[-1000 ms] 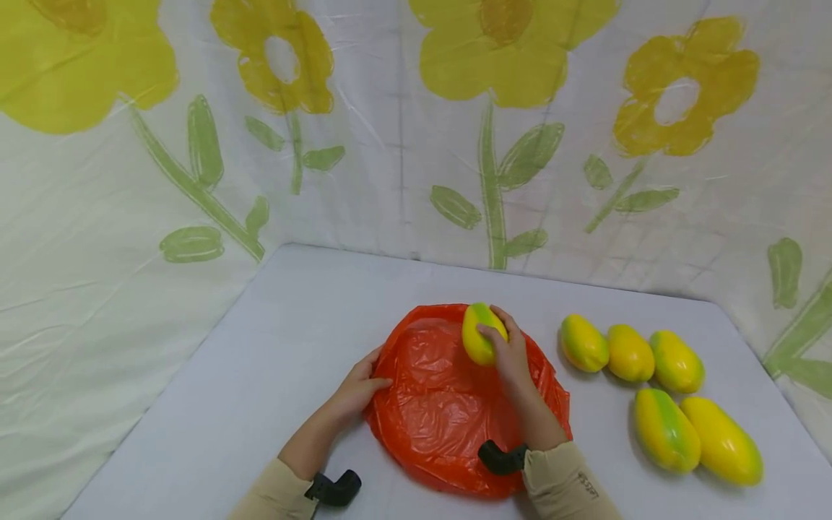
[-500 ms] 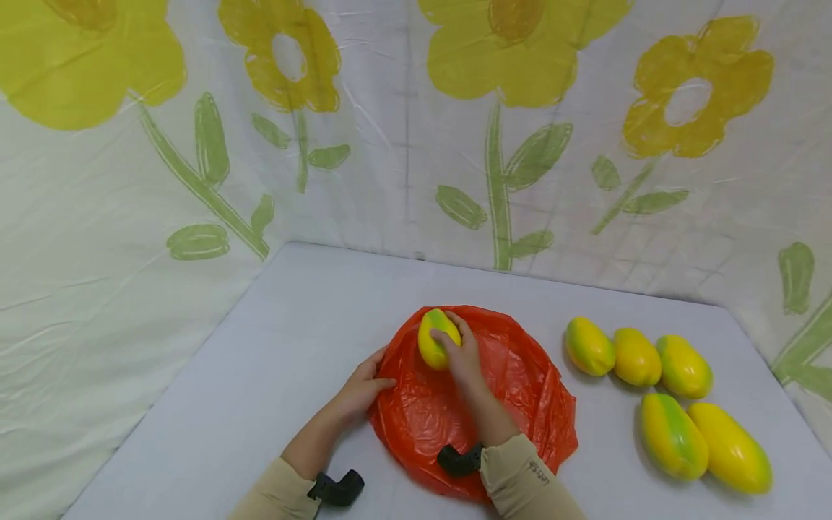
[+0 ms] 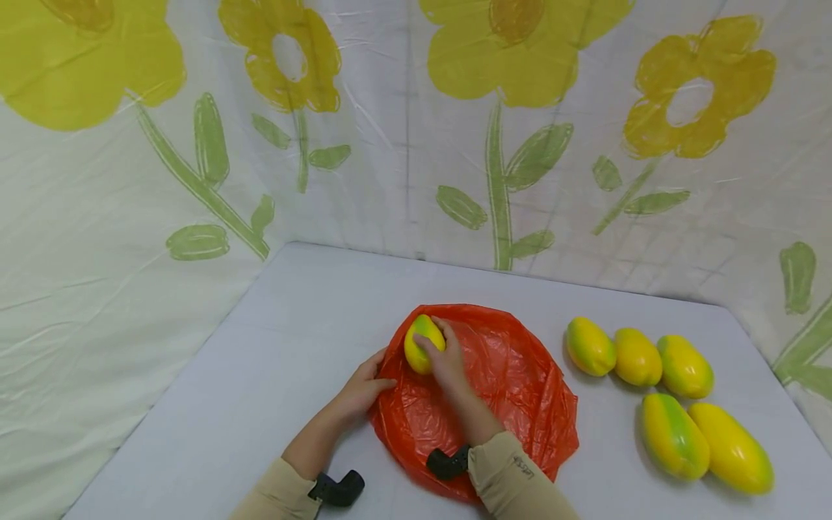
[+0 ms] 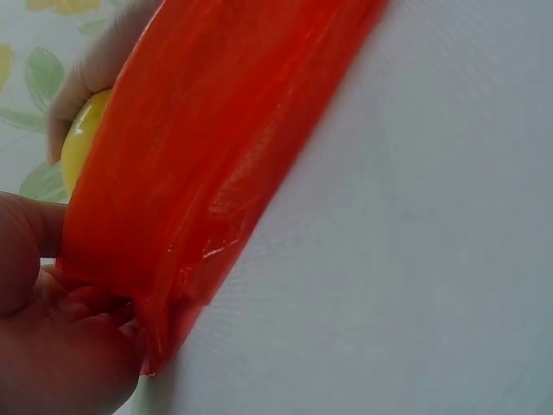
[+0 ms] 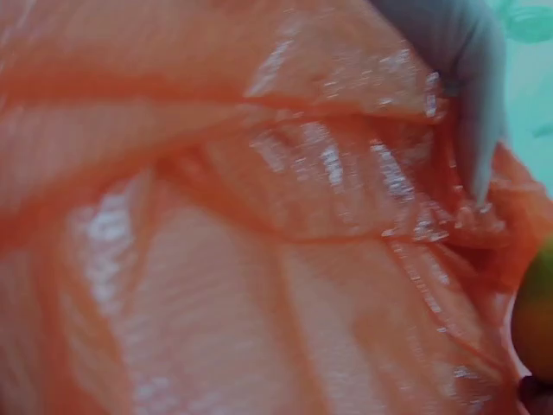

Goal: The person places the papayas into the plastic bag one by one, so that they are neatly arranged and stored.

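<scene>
A red plastic bag [image 3: 500, 361] lies spread on the table with its mouth facing up. My left hand [image 3: 360, 390] grips its left edge; in the left wrist view the thumb and curled fingers of that hand [image 4: 60, 346] have the thin film between them. My right hand [image 3: 448, 365] holds a yellow-green mango [image 3: 416, 355] over the bag's left inner side, close to the left fingers. Part of this mango [image 4: 82, 138] shows past the bag's rim in the left wrist view. In the right wrist view, creased red film [image 5: 216, 285] fills most of the picture.
Several more mangoes lie on the white table [image 3: 292, 318] to the right of the bag: a back row with this mango [image 3: 637, 357] in its middle, and a front pair [image 3: 674, 435]. A flower-painted curtain [image 3: 377, 180] stands behind the table.
My right hand has carried the mango leftward across the bag, from its upper right to its left side. My left hand keeps its grip on the edge.
</scene>
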Demonstrator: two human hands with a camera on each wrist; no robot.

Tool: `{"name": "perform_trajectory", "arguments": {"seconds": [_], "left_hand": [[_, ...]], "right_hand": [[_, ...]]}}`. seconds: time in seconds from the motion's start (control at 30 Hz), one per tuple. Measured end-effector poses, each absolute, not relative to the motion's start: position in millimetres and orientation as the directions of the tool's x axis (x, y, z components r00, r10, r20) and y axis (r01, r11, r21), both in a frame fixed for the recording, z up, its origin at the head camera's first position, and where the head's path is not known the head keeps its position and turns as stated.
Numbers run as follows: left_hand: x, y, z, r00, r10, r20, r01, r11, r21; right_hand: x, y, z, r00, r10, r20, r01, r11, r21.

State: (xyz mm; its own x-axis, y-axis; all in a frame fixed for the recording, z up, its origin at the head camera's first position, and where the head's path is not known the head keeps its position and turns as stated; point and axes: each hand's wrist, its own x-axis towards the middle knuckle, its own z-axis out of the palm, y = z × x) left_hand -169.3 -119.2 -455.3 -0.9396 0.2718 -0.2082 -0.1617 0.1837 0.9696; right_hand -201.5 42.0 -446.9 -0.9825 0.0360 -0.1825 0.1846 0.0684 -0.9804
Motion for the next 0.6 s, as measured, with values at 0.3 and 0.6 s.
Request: {"name": "perform_trajectory", "arguments": {"seconds": [0.3,0.6], "left_hand": [[-169.7,-119.6,-455.6,-0.938,0.277,-0.210,-0.167,0.170,0.971],[-168.6,-120.9,-452.8,-0.929,0.306,-0.207,-0.170,0.144,0.975]], "right_hand": [[-201.5,35.6,-455.9,-0.990,0.070,-0.121,0.129,0.120,-0.984],[-199.8,34.0,-458.3,-0.995,0.052,-0.089,0.096,0.130,-0.987]]}}
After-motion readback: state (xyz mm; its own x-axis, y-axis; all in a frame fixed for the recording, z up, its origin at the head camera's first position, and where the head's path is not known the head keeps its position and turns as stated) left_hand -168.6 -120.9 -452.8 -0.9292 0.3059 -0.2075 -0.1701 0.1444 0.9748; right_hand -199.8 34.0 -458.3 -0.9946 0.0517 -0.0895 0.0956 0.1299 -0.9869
